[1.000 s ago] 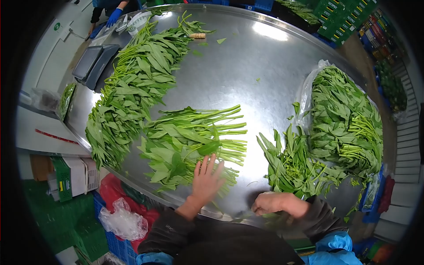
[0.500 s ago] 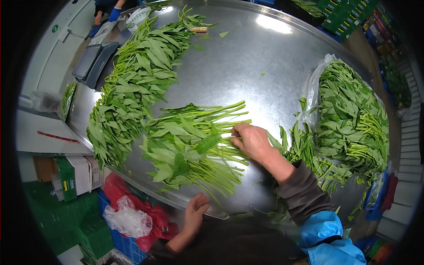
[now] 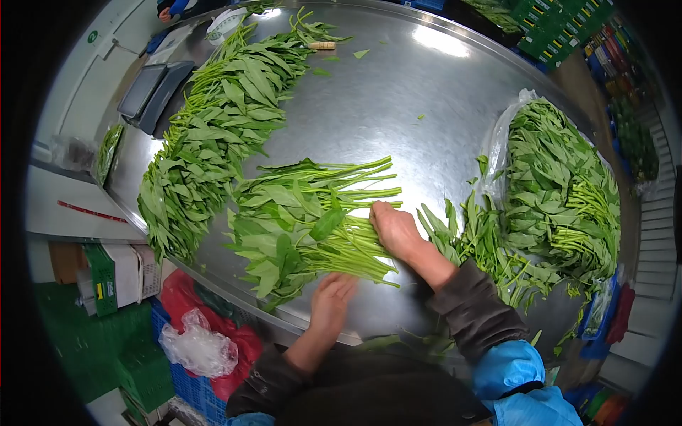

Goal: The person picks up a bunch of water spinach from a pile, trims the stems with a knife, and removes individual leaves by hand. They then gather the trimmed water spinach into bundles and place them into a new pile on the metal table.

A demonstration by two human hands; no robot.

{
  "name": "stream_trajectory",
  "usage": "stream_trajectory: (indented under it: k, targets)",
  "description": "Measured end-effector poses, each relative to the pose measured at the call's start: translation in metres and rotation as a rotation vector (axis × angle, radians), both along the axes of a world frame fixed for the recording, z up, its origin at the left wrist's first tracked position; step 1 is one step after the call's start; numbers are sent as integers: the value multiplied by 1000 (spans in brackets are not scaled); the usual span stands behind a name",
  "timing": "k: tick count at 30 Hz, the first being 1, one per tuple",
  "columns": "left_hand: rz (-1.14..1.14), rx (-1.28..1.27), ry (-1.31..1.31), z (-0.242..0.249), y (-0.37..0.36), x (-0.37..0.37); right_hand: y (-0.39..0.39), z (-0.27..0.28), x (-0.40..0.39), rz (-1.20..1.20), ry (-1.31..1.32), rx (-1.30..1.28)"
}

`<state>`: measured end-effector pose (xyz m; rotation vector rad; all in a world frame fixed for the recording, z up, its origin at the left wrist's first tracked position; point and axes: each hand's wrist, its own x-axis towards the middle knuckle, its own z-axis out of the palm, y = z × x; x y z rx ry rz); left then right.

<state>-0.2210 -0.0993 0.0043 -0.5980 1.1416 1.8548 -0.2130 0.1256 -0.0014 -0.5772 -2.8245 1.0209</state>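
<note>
No wording, brand or number is clearly legible. The round green sign [image 3: 92,35] on the pale wall [image 3: 67,89] carries a white mark too small to identify. Labels on the stacked green crates [image 3: 543,32], the left-hand green crate [image 3: 104,268] and the white round item [image 3: 222,28] are unreadable.

Over on the grey metal counter [image 3: 376,99], a loose green leafy bunch [image 3: 302,224] is lying between a long green leafy row [image 3: 220,128], left, and an open clear plastic bag [image 3: 499,156] of leafy greens [image 3: 558,184], right.
</note>
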Motion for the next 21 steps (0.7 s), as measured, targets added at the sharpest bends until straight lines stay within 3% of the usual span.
stream_trajectory:
  k: [2,6,12,14,17,19,21]
  targets:
    - [-5,-6,4,3,-1,0,2,-9,-7,52,-105,135]
    - [4,-14,4,2,2,1,7,-15,-7,70,-116,106]
    - [4,11,-2,1,-2,-1,9,-16,1,-210,-21,-166]
    - [-10,18,-11,-1,-4,-2,13,1,10,-300,236,-497]
    - [17,95,-120,-9,-6,-3,11,47,36,-478,80,-510]
    - [28,127,-142,-12,-4,-1,1,52,55,-434,128,414]
    - [8,121,-131,-10,1,0,-22,62,61,-253,35,173]
